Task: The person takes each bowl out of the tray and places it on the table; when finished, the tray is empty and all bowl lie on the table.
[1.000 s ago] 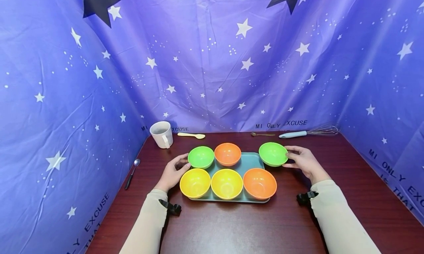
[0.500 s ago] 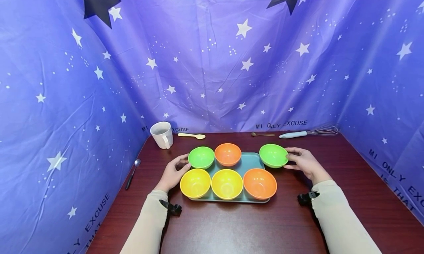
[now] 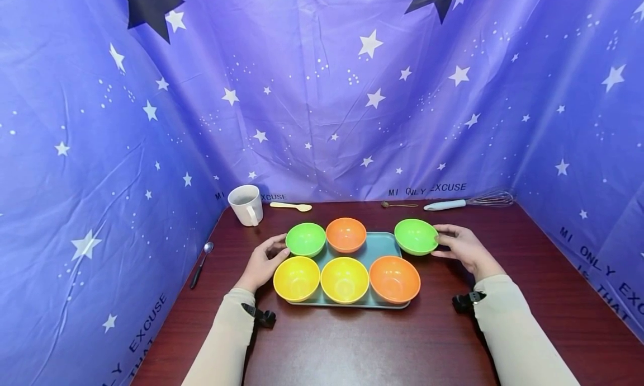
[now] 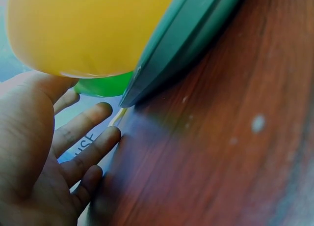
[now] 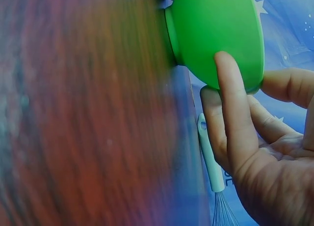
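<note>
My right hand (image 3: 465,249) holds a green bowl (image 3: 415,236) by its right side, at the back right corner of the blue-grey tray (image 3: 382,243). In the right wrist view, fingers (image 5: 233,103) lie along its outer wall and the thumb is at the rim. Beside another green bowl (image 3: 305,239) at the tray's back left, my left hand (image 3: 261,263) rests with fingers extended, its fingertips right at the bowl's side. The left wrist view shows those fingers (image 4: 83,125) spread; a yellow bowl (image 4: 88,34) hides the thumb's tip. An orange bowl (image 3: 346,235) stands between the green ones.
Along the tray's front stand a yellow bowl (image 3: 297,278), a second yellow bowl (image 3: 344,279) and an orange bowl (image 3: 394,278). A white mug (image 3: 246,205), cream spoon (image 3: 292,206), small brown spoon (image 3: 398,205) and whisk (image 3: 468,201) lie behind; a black-handled spoon (image 3: 201,264) is left.
The right hand and its green bowl have shifted very slightly right and toward the viewer since a second ago. The left hand and the other bowls stay practically in place.
</note>
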Motion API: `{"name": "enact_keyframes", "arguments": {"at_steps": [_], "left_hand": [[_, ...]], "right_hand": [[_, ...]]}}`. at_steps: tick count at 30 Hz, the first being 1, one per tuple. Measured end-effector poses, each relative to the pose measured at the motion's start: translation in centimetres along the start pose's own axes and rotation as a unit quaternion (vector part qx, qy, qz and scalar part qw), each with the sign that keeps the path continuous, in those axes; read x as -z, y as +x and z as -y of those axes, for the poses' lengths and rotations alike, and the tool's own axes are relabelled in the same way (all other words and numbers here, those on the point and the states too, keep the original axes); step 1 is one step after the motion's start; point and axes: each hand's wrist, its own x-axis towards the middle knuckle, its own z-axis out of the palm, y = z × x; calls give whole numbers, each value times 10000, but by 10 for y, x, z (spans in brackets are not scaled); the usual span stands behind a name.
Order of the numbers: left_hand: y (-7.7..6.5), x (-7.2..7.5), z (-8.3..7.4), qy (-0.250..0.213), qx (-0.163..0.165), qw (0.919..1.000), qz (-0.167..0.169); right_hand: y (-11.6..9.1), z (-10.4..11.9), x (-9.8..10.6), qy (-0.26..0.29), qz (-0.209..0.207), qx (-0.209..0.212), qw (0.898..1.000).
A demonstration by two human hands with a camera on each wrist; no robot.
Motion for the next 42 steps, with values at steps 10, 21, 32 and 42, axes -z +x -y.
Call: {"name": "enact_keyframes", "arguments": {"at_steps": [10,21,32,42], "left_hand": [[0,-3,-1,140,-71,9999,-48],[-11,1,-38,-3,-122,9999,1],[-8,0,-29,-6,-39,10000,9],[-8,1,-30,44,-91,9999,-6]], "right_hand": [[-3,9,2,-557,-278,252,9977],[-11,38,-5,-1444,-1187,859,9786],[4,83,-25,-1247,-597,1014,9852],[23,108,-58,-876,-39,788,9930]]}}
